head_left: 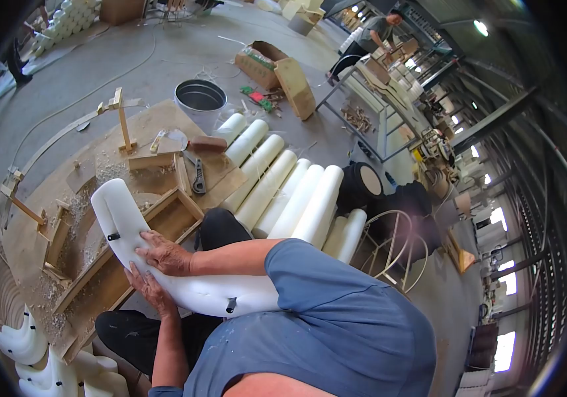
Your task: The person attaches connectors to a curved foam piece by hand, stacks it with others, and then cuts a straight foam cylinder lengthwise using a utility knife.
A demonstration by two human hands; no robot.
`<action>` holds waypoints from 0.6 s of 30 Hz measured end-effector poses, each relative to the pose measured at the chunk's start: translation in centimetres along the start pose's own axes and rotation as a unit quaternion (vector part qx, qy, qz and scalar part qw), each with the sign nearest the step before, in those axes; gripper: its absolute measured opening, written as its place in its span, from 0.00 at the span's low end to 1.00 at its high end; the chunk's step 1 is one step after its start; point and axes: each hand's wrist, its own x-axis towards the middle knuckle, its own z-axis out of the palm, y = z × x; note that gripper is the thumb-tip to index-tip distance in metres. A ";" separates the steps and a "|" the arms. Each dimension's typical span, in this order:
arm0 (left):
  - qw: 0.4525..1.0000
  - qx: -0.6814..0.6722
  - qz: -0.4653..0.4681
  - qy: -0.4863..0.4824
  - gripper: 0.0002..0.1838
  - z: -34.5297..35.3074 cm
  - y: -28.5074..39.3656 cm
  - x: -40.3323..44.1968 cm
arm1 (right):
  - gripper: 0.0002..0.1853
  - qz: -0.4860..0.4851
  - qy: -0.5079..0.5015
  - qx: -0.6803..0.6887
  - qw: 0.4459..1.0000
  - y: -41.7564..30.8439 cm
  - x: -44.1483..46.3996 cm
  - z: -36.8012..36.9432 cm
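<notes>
A long, curved white foam piece [211, 291] lies across my lap, with a black plug [232, 305] near one end and another black peg near the other. My right hand [168, 255] presses on its upper side, fingers bent over the surface. Close below it, my left hand [148, 288] grips the lower edge of the same piece. Beneath the far part of the foam is a wooden frame jig [91, 281] fixed on a board [108, 155] strewn with white shavings. An adjustable wrench [199, 177] rests on this board.
Several white foam rolls [297, 198] lie side by side to the right. More curved foam pieces [25, 337] are piled at lower left. Beyond the board stand a round metal tub [201, 96] and a cardboard box [257, 64]. A person [376, 36] works at a far bench.
</notes>
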 end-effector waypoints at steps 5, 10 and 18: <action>1.000 0.008 0.011 0.010 0.29 0.2 -0.3 0.1 | 0.22 0.000 0.007 -0.007 1.000 -0.2 0.1 -0.1; 1.000 -0.004 0.020 0.009 0.30 0.0 -0.3 0.0 | 0.22 0.002 0.009 0.011 1.000 -0.5 0.1 -0.7; 0.946 0.096 0.308 0.006 0.24 -0.5 -3.6 1.5 | 0.28 0.164 0.013 0.507 0.846 0.8 0.8 -0.2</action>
